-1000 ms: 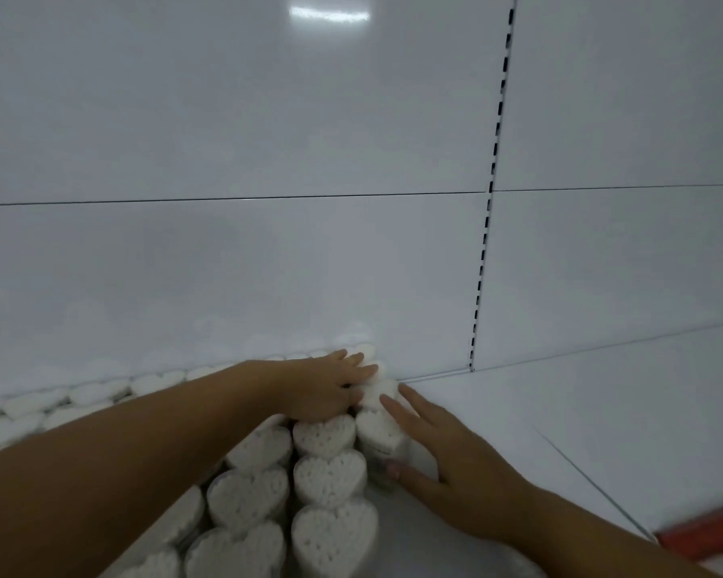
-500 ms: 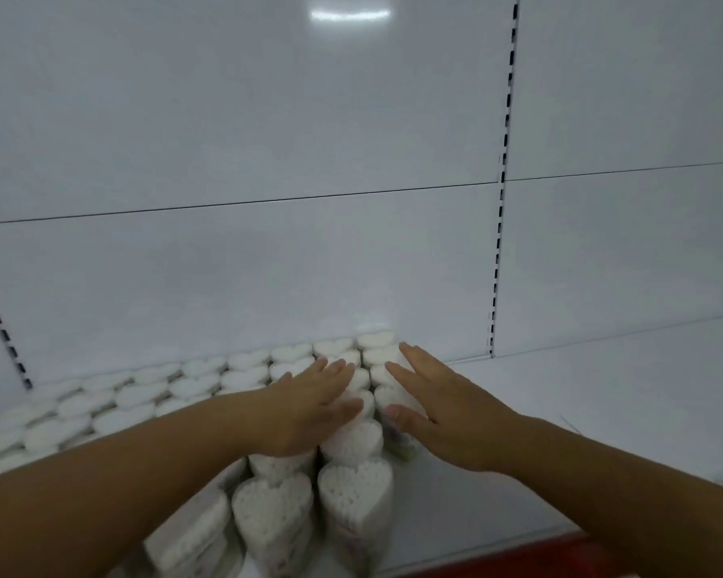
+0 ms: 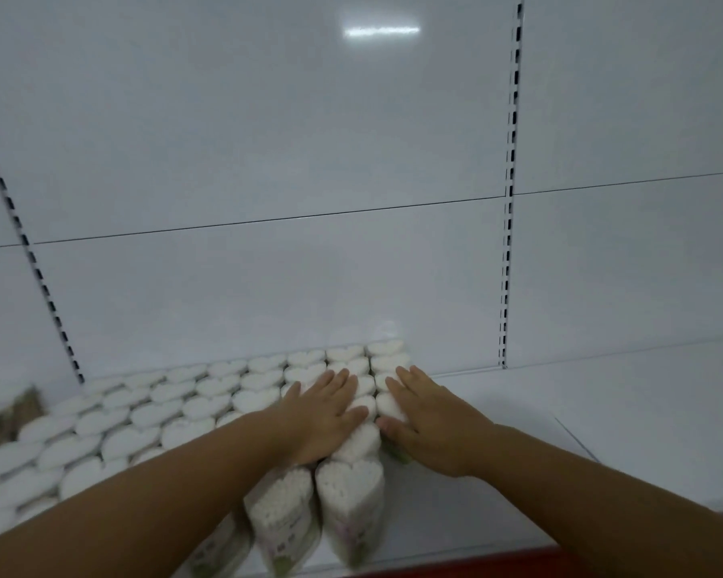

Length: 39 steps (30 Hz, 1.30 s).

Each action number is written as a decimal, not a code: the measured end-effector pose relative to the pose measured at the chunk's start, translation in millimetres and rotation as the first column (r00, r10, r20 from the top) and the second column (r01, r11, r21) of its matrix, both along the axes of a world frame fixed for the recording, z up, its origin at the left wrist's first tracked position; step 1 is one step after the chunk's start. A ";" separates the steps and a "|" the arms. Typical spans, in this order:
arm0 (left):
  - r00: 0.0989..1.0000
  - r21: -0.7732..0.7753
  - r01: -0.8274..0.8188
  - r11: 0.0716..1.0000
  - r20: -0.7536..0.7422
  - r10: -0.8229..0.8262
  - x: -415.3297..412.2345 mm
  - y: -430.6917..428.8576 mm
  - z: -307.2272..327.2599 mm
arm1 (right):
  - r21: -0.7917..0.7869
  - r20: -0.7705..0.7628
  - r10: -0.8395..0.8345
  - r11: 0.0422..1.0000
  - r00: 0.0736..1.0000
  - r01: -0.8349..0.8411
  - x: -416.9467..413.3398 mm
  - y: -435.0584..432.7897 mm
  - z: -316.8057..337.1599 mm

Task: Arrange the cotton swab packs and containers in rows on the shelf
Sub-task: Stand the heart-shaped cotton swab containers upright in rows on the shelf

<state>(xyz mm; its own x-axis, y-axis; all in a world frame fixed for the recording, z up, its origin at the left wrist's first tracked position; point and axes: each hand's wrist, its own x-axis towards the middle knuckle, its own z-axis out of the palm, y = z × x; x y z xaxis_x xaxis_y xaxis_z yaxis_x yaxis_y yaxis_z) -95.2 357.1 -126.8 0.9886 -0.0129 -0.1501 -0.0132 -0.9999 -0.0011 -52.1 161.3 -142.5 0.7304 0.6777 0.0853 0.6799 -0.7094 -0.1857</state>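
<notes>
Pressing our left hand [image 3: 324, 410] and right hand [image 3: 430, 423] flat, fingers straight, grasping nothing, on heart-shaped cotton swab containers [image 3: 349, 486], clear plastic walls, bumpy white tips, we saw them packed in rows on the smooth white shelf [image 3: 602, 410]

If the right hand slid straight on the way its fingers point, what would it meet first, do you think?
Probably the heart-shaped swab packs at the back of the rightmost column, just beyond the right hand; past them stands the white back panel. Depth is hard to judge here.
</notes>
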 end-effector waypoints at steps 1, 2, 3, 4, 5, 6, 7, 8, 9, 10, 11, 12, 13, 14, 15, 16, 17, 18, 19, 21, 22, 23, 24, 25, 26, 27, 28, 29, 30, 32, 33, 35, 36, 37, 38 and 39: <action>1.000 0.012 -0.008 1.000 0.011 0.008 -1.1 -3.9 4.8 | -0.027 -0.021 0.000 1.000 1.000 0.000 0.5 -1.4 4.5; 0.999 -0.007 -0.014 1.000 0.042 0.015 -3.4 -7.1 11.7 | -0.040 -0.045 -0.003 0.999 0.999 0.001 0.8 -3.0 9.2; 0.995 -0.095 -0.035 0.995 0.087 0.043 -8.2 -9.0 21.4 | -0.030 -0.072 -0.009 1.000 0.997 0.007 0.3 -4.0 14.0; 0.988 -0.208 -0.053 0.977 0.130 0.082 -15.5 -9.1 31.9 | 0.000 -0.092 -0.018 1.000 0.996 0.018 -1.8 -4.5 18.2; 0.982 -0.303 -0.058 0.951 0.156 0.109 -23.0 -6.3 40.6 | 0.040 -0.100 -0.028 0.999 0.995 0.032 -4.5 -5.3 22.2; 0.981 -0.334 -0.050 0.941 0.161 0.109 -32.4 -2.0 46.5 | 0.077 -0.100 -0.035 0.996 0.994 0.043 -7.7 -5.1 25.2; 0.984 -0.319 -0.043 0.947 0.151 0.095 -44.8 2.7 49.1 | 0.102 -0.097 -0.028 0.994 0.995 0.038 -13.5 -4.4 27.9; 0.989 -0.285 -0.035 0.958 0.131 0.075 -58.6 8.7 47.7 | 0.109 -0.087 -0.002 0.994 0.996 0.011 -22.1 -2.3 30.3; 0.993 -0.240 -0.032 0.970 0.105 0.059 -72.5 13.6 43.7 | 0.101 -0.069 0.045 0.994 0.997 -0.038 -33.0 1.6 31.6; 0.996 -0.178 -0.031 0.984 0.072 0.044 -86.0 17.6 38.3 | 0.084 -0.051 0.101 0.992 0.994 -0.097 -45.5 6.7 30.8; 0.999 -0.108 -0.032 0.994 0.033 0.035 -96.9 20.0 31.0 | 0.056 -0.031 0.156 0.986 0.987 -0.154 -59.1 12.7 28.8; 0.999 -0.047 -0.038 0.998 0.000 0.038 -105.2 20.8 23.7 | 0.016 -0.004 0.200 0.980 0.980 -0.200 -71.8 18.6 26.0; 0.998 0.005 -0.051 0.999 -0.025 0.051 -110.8 20.4 16.8 | -0.034 0.031 0.229 0.973 0.973 -0.228 -81.7 23.6 23.2; 0.997 0.032 -0.066 0.997 -0.033 0.067 -114.6 18.6 11.0 | -0.080 0.058 0.241 0.968 0.969 -0.236 -88.6 27.2 20.5; 0.997 0.040 -0.078 0.996 -0.025 0.079 -116.7 16.9 5.7 | -0.112 0.066 0.237 0.967 0.969 -0.229 -92.8 29.4 18.1; 0.996 0.039 -0.087 0.995 -0.002 0.088 -117.2 15.8 1.4 | -0.123 0.063 0.227 0.968 0.972 -0.218 -94.7 30.6 16.3; 0.995 0.035 -0.094 0.995 0.024 0.094 -116.8 14.8 -1.3 | -0.118 0.066 0.218 0.971 0.974 -0.210 -94.5 30.7 15.0; 0.994 0.028 -0.102 0.994 0.044 0.100 -116.2 14.3 -3.0 | -0.112 0.082 0.214 0.972 0.973 -0.205 -94.2 30.4 13.5; 0.993 0.023 -0.107 0.994 0.060 0.106 -115.8 13.7 -4.0 | -0.105 0.110 0.214 0.974 0.971 -0.203 -93.8 30.1 12.1; 0.990 0.024 -0.113 0.993 0.082 0.111 -115.9 13.4 -4.4 | -0.082 0.161 0.211 0.976 0.964 -0.200 -93.8 30.1 7.5; 0.990 0.024 -0.115 0.993 0.091 0.112 -116.4 12.8 -4.3 | -0.079 0.177 0.207 0.978 0.962 -0.196 -94.3 30.6 5.8; 0.989 0.021 -0.116 0.993 0.099 0.114 -117.1 12.0 -4.1 | -0.085 0.184 0.203 0.978 0.962 -0.190 -95.0 31.2 5.1; 0.988 0.017 -0.117 0.993 0.107 0.115 -117.6 11.3 -3.6 | -0.096 0.180 0.198 0.978 0.964 -0.183 -95.4 31.8 5.7; 0.987 0.013 -0.117 0.993 0.113 0.115 -118.3 10.1 -2.6 | -0.108 0.163 0.192 0.978 0.968 -0.176 -95.4 32.6 7.2; 0.987 0.008 -0.117 0.993 0.116 0.116 -119.1 8.4 -1.2 | -0.122 0.139 0.186 0.978 0.973 -0.170 -95.1 32.9 9.6; 0.986 0.004 -0.116 0.993 0.118 0.114 -119.1 6.7 0.7 | -0.140 0.119 0.183 0.976 0.976 -0.166 -94.4 32.3 12.6; 0.986 0.000 -0.112 0.994 0.125 0.111 -119.3 5.2 3.3 | -0.160 0.102 0.183 0.973 0.978 -0.165 -94.0 31.4 15.7; 0.984 -0.009 -0.104 0.995 0.142 0.104 -120.2 4.5 6.6 | -0.170 0.086 0.182 0.971 0.980 -0.165 -93.6 30.6 19.3; 0.981 -0.033 -0.090 0.995 0.170 0.094 -122.8 5.2 10.2 | -0.160 0.070 0.175 0.974 0.982 -0.162 -94.1 29.8 22.6; 0.970 -0.105 -0.029 0.994 0.236 0.053 -134.1 13.8 16.0 | -0.086 0.068 0.142 0.987 0.988 -0.136 -98.4 32.0 29.5; 0.967 -0.126 0.017 0.992 0.254 0.016 -143.4 22.8 17.5 | -0.043 0.071 0.118 0.992 0.990 -0.115 -102.8 36.5 33.5; 0.969 -0.110 0.092 0.990 0.240 -0.063 -166.6 50.0 16.8 | 0.013 0.067 0.072 0.997 0.995 -0.073 -113.0 53.1 41.2; 0.971 -0.097 0.108 0.989 0.224 -0.084 -178.3 67.7 15.4 | 0.017 0.063 0.056 0.998 0.996 -0.057 -118.6 64.6 44.6; 0.973 -0.097 0.111 0.989 0.213 -0.088 -189.7 88.2 15.0 | 0.010 0.060 0.045 0.999 0.997 -0.045 -124.8 77.7 47.7; 0.973 -0.106 0.105 0.989 0.216 -0.081 -200.7 110.4 17.1 | -0.003 0.063 0.037 0.999 0.997 -0.037 -131.2 91.9 50.5; 0.971 -0.118 0.093 0.989 0.232 -0.064 -210.2 133.5 20.9 | -0.020 0.071 0.036 0.999 0.997 -0.035 -137.6 106.6 53.2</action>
<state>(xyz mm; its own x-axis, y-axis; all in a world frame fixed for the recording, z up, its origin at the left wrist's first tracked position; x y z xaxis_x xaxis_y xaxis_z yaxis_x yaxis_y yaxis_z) -305.3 490.6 -105.9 0.9917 -0.0961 0.0859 -0.1057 -0.9878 0.1143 -189.6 268.0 -89.2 0.6982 0.7053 0.1232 0.7159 -0.6874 -0.1222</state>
